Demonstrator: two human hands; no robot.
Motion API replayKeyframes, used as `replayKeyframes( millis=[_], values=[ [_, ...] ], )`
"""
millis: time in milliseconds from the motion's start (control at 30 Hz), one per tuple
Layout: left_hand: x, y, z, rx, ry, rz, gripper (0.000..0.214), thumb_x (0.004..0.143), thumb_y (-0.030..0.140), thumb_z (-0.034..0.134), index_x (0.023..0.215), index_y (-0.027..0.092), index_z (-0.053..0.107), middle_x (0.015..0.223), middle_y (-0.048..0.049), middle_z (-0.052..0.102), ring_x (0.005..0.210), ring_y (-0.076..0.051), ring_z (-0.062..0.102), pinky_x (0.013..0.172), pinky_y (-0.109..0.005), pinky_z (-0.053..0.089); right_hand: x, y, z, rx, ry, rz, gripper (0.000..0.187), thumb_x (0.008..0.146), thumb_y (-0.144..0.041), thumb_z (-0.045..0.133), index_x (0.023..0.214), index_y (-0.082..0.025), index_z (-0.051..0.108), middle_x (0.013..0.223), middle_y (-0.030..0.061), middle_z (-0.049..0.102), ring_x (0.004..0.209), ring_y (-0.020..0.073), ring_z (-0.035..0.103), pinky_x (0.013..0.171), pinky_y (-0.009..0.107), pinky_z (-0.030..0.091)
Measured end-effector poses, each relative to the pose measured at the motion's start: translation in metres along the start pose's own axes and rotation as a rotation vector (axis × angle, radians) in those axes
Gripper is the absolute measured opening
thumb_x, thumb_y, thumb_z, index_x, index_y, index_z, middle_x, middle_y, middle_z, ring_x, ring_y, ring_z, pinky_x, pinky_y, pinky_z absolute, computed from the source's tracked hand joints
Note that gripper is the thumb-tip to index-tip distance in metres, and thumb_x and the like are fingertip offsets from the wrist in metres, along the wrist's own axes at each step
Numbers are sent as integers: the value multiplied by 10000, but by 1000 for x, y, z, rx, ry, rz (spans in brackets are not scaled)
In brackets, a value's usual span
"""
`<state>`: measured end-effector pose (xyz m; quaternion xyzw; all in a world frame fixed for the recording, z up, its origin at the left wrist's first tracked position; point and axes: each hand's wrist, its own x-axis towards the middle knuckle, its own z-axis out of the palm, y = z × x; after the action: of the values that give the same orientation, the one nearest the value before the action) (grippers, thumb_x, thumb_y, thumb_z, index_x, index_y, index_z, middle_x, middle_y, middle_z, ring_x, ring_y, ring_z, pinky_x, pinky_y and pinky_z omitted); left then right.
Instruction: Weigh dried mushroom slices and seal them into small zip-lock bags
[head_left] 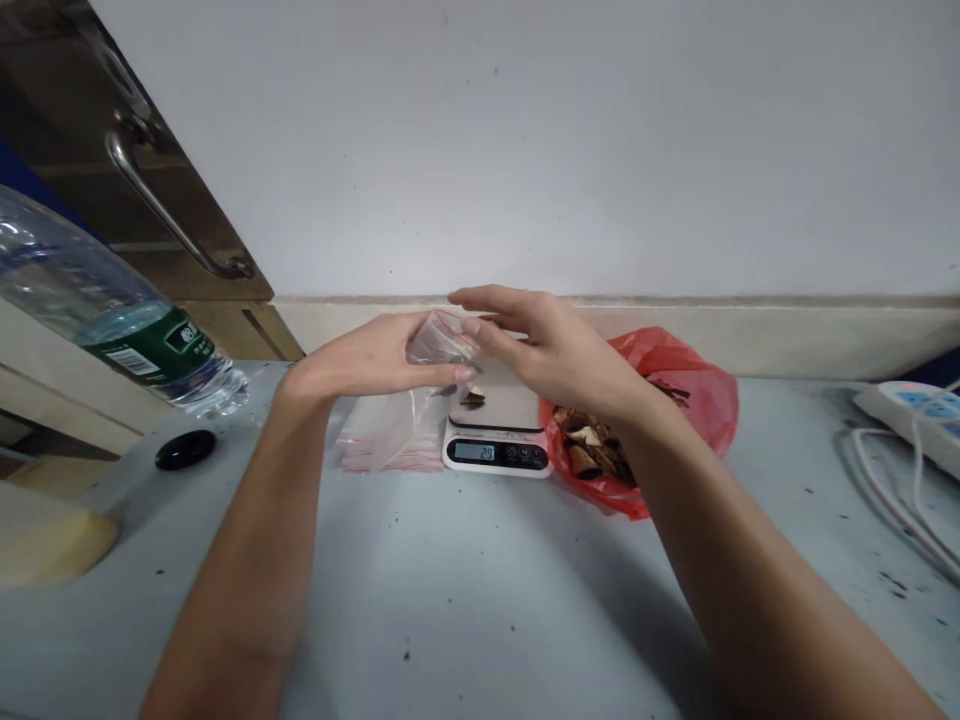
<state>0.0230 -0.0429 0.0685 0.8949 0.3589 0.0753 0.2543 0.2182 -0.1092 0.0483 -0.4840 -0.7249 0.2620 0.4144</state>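
My left hand (pixel 375 360) grips a small clear plastic bag (pixel 439 340), holding it above a small kitchen scale (pixel 496 430). My right hand (pixel 544 345) meets it from the right, fingers pinching the bag's mouth. A few brown dried pieces (pixel 472 398) lie on the scale's platform, and its display (pixel 475 452) shows a number. A pile of clear zip bags (pixel 390 435) lies just left of the scale. To the right an open red plastic bag (pixel 675 400) holds more brown dried pieces (pixel 589 445).
A plastic water bottle (pixel 112 320) lies tilted at the left, with a black cap (pixel 185 449) near it on the grey table (pixel 480 600). A white power strip (pixel 911 415) and cables sit at the right edge. A door with a metal handle (pixel 161 210) stands at upper left.
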Motion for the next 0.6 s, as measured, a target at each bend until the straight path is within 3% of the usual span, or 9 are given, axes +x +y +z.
replayKeyframes(
  millis=[100, 233, 333, 467, 600],
  values=[
    [0, -4, -1, -7, -6, 22, 595, 867, 657, 630, 1279, 228, 653, 1267, -72, 748, 1159, -311, 682, 955, -364, 503, 1, 2, 3, 17, 29, -70, 335, 984, -341, 620, 1296, -234, 677, 1365, 75, 691, 1255, 250, 648, 1033, 401, 543],
    [0, -6, -2, -66, -24, 63, 578, 869, 658, 651, 1270, 242, 657, 1233, -54, 760, 1125, -286, 695, 952, -360, 514, 5, 4, 10, 35, 191, -102, 291, 888, -459, 763, 1011, -199, 720, 1065, 58, 738, 1042, 226, 696, 909, 354, 574],
    [-1, -6, -3, -82, -11, 77, 577, 872, 661, 641, 1267, 241, 664, 1221, -58, 763, 1114, -287, 699, 939, -370, 528, 4, 0, 11, 40, 146, -68, 367, 948, -532, 667, 880, -180, 749, 884, 40, 741, 918, 203, 698, 864, 335, 566],
    [-4, -9, -5, -78, 33, 85, 604, 878, 677, 628, 1302, 248, 654, 1246, -62, 755, 1168, -298, 682, 994, -400, 521, 1, -5, 5, 139, 45, -104, 362, 1037, -456, 534, 964, -201, 780, 970, 30, 765, 1001, 197, 706, 916, 332, 556],
    [-7, -14, -9, -68, 134, 48, 692, 849, 718, 630, 1353, 243, 638, 1343, -88, 714, 1272, -330, 629, 1052, -434, 505, 5, 7, 3, 225, 204, -110, 238, 1012, -377, 579, 972, -209, 742, 1002, 40, 756, 993, 180, 714, 917, 327, 559]
  ],
)
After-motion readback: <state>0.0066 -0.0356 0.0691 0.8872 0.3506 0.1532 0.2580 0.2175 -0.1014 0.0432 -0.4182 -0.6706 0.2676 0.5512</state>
